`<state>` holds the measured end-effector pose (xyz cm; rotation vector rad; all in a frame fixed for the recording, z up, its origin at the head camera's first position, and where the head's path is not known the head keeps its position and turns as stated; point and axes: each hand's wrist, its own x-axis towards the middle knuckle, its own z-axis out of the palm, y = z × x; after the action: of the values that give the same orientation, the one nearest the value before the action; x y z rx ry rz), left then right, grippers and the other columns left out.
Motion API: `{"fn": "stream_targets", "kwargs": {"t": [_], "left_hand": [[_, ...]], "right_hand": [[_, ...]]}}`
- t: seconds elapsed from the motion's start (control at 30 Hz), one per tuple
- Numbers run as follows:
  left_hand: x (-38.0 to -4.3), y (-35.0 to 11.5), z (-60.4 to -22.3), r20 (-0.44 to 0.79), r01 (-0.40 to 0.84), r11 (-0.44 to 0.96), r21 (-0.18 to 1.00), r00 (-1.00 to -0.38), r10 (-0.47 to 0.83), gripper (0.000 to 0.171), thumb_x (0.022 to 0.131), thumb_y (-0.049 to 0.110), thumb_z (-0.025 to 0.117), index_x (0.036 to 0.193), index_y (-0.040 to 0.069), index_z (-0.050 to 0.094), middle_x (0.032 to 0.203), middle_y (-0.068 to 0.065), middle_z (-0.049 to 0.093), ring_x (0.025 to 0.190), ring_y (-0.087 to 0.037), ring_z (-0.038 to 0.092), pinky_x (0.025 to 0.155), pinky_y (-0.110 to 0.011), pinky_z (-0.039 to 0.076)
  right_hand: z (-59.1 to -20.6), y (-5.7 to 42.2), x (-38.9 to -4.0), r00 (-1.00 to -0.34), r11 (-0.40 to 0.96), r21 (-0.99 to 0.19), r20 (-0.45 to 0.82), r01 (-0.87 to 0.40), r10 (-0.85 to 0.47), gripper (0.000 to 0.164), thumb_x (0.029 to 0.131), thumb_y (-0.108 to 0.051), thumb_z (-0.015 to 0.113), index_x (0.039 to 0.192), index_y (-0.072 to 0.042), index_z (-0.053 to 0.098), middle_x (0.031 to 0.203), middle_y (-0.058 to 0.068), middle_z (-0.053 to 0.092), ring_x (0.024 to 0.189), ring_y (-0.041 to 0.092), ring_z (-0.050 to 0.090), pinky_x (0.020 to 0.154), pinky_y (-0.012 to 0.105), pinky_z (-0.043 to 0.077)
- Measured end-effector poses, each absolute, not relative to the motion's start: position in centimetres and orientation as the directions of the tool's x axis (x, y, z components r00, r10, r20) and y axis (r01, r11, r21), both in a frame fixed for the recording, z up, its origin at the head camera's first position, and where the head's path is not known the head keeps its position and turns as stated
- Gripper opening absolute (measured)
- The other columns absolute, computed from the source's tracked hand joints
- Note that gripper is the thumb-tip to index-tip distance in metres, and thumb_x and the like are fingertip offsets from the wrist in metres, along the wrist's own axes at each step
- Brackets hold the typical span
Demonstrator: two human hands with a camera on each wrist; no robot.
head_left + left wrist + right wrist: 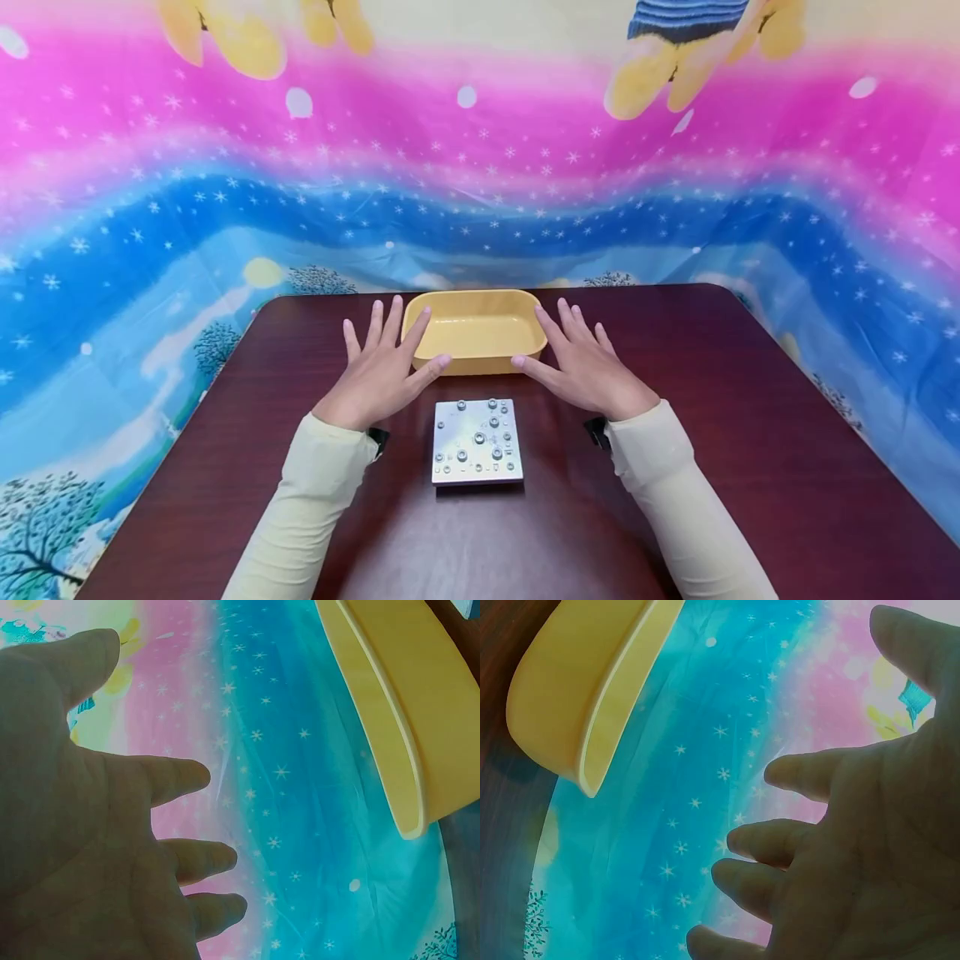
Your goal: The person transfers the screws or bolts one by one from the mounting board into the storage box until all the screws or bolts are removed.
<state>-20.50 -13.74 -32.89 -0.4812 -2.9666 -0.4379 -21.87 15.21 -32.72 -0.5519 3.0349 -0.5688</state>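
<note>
Both hands hover palm-down with fingers spread, holding nothing. My left hand (381, 371) is in front of the left end of a yellow oval-cornered tub (480, 365); my right hand (588, 367) mirrors it at the right end. In the head view the thumbs and index fingers overlap or come close to the tub's edges; whether they touch it I cannot tell, though both wrist views show fingers apart from it. Between the forearms lies a square silvery metal plate (468, 421) with several hex-socket screws and smaller fittings in its top.
A dark reddish-brown table (750, 433) carries the tub and plate. Behind and around it hangs a printed cloth (480, 192) in pink and blue with snowflakes. Dark straps (597, 433) show at the wrists beneath pale sleeves (322, 479).
</note>
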Motion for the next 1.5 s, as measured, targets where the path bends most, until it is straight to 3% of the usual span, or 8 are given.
{"fn": "stream_targets", "kwargs": {"t": [0.5,0.7,0.87,1.0,1.17,1.3,1.4,1.5], "left_hand": [[-21.1,-13.6,-34.7,0.100,0.337,0.883,0.327,-0.942,0.322,0.082,0.092,0.072,0.030,0.156,0.025,0.010,0.160,-0.013,-0.010,0.144,-0.034,-0.016,0.110,-0.064,-0.010],[-21.6,-14.6,-37.4,0.044,0.323,0.826,0.463,-0.939,0.342,0.080,0.091,0.072,0.034,0.155,0.029,0.012,0.161,-0.010,-0.008,0.146,-0.028,-0.013,0.115,-0.058,0.003],[-23.1,-16.1,-39.2,0.057,0.274,0.707,0.652,-0.947,0.315,0.074,0.093,0.067,0.038,0.154,0.034,0.013,0.162,-0.007,-0.007,0.147,-0.027,-0.004,0.113,-0.059,0.016],[-23.9,-16.2,-39.7,0.142,0.265,0.498,0.826,-0.952,0.272,0.059,0.101,0.044,0.043,0.154,0.028,0.021,0.162,-0.006,-0.002,0.146,-0.030,0.007,0.113,-0.057,0.019],[-24.0,-15.5,-39.7,0.227,0.253,0.233,0.939,-0.965,0.135,0.052,0.102,0.018,0.048,0.151,0.011,0.032,0.161,-0.008,0.008,0.147,-0.027,0.007,0.115,-0.050,0.018],[-25.9,-15.7,-42.4,0.210,0.216,0.083,0.973,-0.975,0.073,0.051,0.102,0.021,0.048,0.151,0.016,0.034,0.161,0.003,0.008,0.147,-0.016,0.009,0.117,-0.041,0.016],[-27.2,-15.7,-44.0,0.173,0.174,0.008,0.985,-0.982,0.073,0.051,0.104,0.022,0.044,0.152,0.024,0.030,0.161,0.008,0.004,0.146,-0.011,0.012,0.117,-0.035,0.017],[-27.9,-15.7,-45.0,0.159,0.158,-0.022,0.987,-0.985,0.070,0.049,0.105,0.019,0.041,0.152,0.025,0.031,0.161,0.009,0.004,0.146,-0.012,0.013,0.116,-0.034,0.019]], "right_hand": [[-34.2,15.0,-22.5,-0.926,0.841,-0.400,0.067,-0.366,-0.371,0.090,0.089,-0.073,0.039,0.155,-0.023,0.004,0.161,0.013,-0.004,0.146,0.030,-0.006,0.115,0.058,-0.002],[-35.8,15.0,-22.7,-0.926,0.801,-0.490,0.034,-0.344,-0.377,0.088,0.089,-0.073,0.039,0.156,-0.025,0.006,0.161,0.008,-0.006,0.147,0.028,-0.006,0.115,0.056,0.002],[-37.4,15.3,-23.9,-0.927,0.713,-0.643,-0.010,-0.280,-0.374,0.083,0.089,-0.073,0.038,0.155,-0.033,0.009,0.161,0.002,-0.010,0.147,0.027,-0.002,0.114,0.059,0.013],[-38.8,15.3,-25.4,-0.956,0.588,-0.791,-0.012,-0.170,-0.293,0.076,0.091,-0.071,0.034,0.154,-0.030,0.022,0.161,-0.003,-0.001,0.147,0.023,0.003,0.115,0.057,0.013],[-40.5,15.3,-27.0,-0.986,0.198,-0.979,0.014,-0.048,-0.169,0.071,0.099,-0.059,0.034,0.149,-0.010,0.036,0.159,0.002,0.021,0.146,0.017,0.015,0.115,0.047,0.022],[-41.6,15.4,-27.6,-0.990,-0.046,-0.999,0.008,-0.002,-0.138,0.059,0.102,-0.043,0.041,0.146,-0.004,0.039,0.159,0.003,0.021,0.145,0.018,0.020,0.114,0.045,0.026],[-42.3,15.5,-27.9,-0.989,-0.140,-0.990,0.005,0.016,-0.148,0.052,0.103,-0.032,0.046,0.146,-0.004,0.040,0.161,0.002,0.012,0.145,0.015,0.016,0.115,0.043,0.024],[-43.0,15.4,-28.2,-0.987,-0.215,-0.976,-0.003,0.038,-0.160,0.046,0.103,-0.022,0.047,0.146,-0.006,0.040,0.161,0.003,0.016,0.145,0.015,0.019,0.115,0.041,0.023]]}}
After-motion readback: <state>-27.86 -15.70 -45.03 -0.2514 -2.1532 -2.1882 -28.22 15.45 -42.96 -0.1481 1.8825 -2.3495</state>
